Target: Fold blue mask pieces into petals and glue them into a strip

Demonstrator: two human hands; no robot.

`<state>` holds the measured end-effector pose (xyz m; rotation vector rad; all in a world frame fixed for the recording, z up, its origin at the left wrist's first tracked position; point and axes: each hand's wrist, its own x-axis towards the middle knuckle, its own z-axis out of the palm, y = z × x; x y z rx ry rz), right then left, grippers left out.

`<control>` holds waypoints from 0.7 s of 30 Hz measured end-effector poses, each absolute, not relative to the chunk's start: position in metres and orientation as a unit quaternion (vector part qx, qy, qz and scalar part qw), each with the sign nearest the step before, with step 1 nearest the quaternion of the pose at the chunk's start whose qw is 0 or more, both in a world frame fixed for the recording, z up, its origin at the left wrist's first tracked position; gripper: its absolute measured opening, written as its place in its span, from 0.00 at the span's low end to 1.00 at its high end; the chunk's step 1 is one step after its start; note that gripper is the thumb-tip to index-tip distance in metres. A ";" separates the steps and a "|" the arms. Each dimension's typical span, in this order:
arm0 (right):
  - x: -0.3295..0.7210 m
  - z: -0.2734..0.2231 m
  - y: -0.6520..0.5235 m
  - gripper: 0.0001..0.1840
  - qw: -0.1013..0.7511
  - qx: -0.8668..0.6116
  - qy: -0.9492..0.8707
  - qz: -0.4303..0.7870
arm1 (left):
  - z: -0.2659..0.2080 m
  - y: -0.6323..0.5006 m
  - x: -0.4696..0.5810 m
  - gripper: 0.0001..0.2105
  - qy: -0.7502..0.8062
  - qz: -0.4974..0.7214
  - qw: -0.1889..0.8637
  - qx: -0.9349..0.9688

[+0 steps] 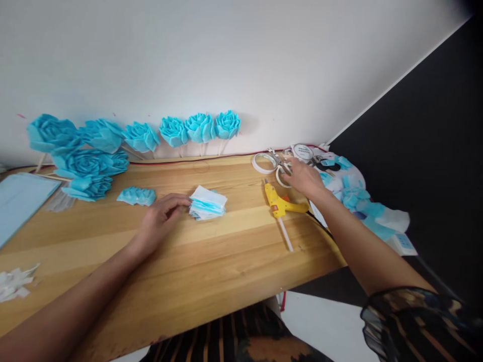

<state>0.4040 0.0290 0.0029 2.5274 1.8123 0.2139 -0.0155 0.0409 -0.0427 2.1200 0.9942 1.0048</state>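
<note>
My left hand rests on the wooden table, its fingers closed at the left edge of a small stack of folded blue and white fabric pieces. At the back right, my right hand is over a roll of white tape, with its fingers bent. A shiny metal tool lies by those fingertips; its kind and whether it is gripped are unclear. Another tape roll lies just left of it. A yellow glue gun with a glue stick lies in front of my right hand.
Several blue fabric flowers on sticks lean against the wall. A ruffled blue strip lies left of my left hand. Blue sheets and white scraps lie at the left. Blue and white fabric pieces are heaped at the right.
</note>
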 end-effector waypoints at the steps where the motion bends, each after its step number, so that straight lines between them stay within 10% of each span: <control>1: 0.403 0.002 0.028 0.30 0.024 0.816 0.573 0.064 | -0.043 0.041 -0.016 0.10 0.373 0.378 0.292 0.795; 15: 0.421 0.012 0.014 0.39 -0.026 0.794 0.606 -0.030 | -0.043 0.041 -0.015 0.10 0.369 0.384 0.289 0.795; 21: 0.404 0.021 0.009 0.26 0.032 0.795 0.606 0.005 | -0.043 0.042 -0.014 0.11 0.375 0.380 0.299 0.791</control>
